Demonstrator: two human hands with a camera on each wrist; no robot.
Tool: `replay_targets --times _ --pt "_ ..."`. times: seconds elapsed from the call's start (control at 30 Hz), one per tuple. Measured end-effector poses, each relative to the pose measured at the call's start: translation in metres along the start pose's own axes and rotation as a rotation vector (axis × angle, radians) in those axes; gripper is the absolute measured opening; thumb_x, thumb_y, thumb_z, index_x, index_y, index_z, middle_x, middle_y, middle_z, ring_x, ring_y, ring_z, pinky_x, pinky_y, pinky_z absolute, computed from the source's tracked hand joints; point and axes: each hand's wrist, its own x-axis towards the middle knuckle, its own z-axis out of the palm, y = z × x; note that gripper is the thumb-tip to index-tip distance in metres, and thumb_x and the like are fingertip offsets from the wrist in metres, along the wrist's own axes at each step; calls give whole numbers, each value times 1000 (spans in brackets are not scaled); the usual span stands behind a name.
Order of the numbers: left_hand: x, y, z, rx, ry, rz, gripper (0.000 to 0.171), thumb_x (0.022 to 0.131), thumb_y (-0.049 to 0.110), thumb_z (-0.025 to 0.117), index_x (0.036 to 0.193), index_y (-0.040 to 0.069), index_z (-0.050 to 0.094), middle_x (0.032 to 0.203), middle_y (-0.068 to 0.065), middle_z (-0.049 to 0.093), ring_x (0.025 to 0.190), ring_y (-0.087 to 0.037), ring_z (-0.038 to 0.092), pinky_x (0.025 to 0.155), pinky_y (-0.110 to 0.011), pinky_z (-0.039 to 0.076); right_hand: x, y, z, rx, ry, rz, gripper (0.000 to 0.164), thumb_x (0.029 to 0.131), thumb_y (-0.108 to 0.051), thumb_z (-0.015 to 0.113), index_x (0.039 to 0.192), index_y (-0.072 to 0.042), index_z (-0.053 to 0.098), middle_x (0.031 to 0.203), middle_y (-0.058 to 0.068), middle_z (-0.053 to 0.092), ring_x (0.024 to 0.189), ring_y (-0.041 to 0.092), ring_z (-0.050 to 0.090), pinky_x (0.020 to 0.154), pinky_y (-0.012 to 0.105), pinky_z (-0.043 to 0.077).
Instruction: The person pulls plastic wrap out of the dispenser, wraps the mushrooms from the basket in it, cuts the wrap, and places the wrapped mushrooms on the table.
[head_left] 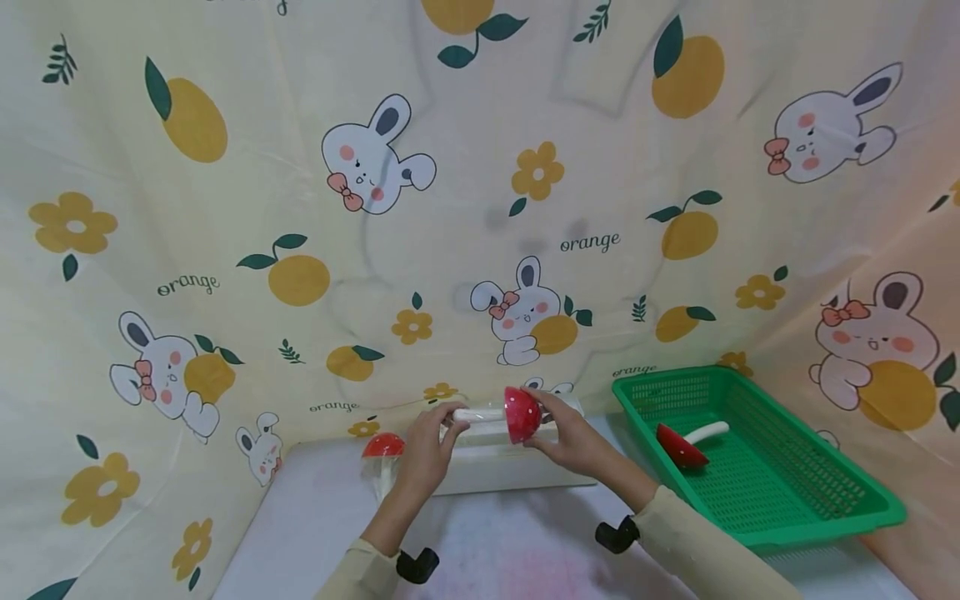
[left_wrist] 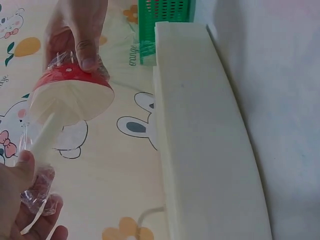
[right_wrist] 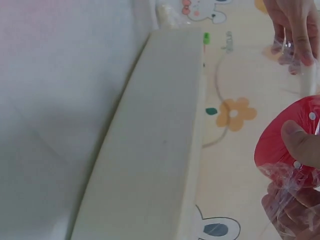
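Note:
A red mushroom-shaped piece (head_left: 521, 415) with white dots and a white stem is held sideways in front of me, with clear plastic wrap around it. My left hand (head_left: 424, 450) pinches the end of the stem, and crumpled film (left_wrist: 40, 190) bunches at those fingers. From the other side, my right hand (head_left: 572, 440) grips the domed red cap, thumb and fingers on its wrapped surface. The cap's pale underside (left_wrist: 75, 100) faces the left hand. To the left stands another red-capped mushroom piece (head_left: 384, 446) in clear plastic, partly hidden by my left forearm.
Behind and below the hands lies a long white box (head_left: 517, 468) on the white tabletop (head_left: 315, 500). At right, a green plastic basket (head_left: 862, 492) contains a red-and-white mushroom piece (head_left: 684, 447). A printed cloth (head_left: 450, 250) with rabbits and oranges hangs behind.

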Motion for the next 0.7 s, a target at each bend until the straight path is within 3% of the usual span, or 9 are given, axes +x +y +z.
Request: replay_targets --times 0.23,0.7 --pt "6 6 -4 -30 25 19 33 92 28 71 123 17 67 95 5 68 91 -19 59 81 -37 47 5 -2 -3 1 40 -21 97 75 -11 89 154 -29 36 141 -2 53 115 16 57 84 30 58" --pt "15 13 -6 -51 71 35 29 92 25 72 120 20 66 95 7 67 89 -15 57 83 -37 46 15 -4 -14 6 74 -109 94 78 -11 87 155 -22 34 143 -1 52 116 16 56 84 29 57"
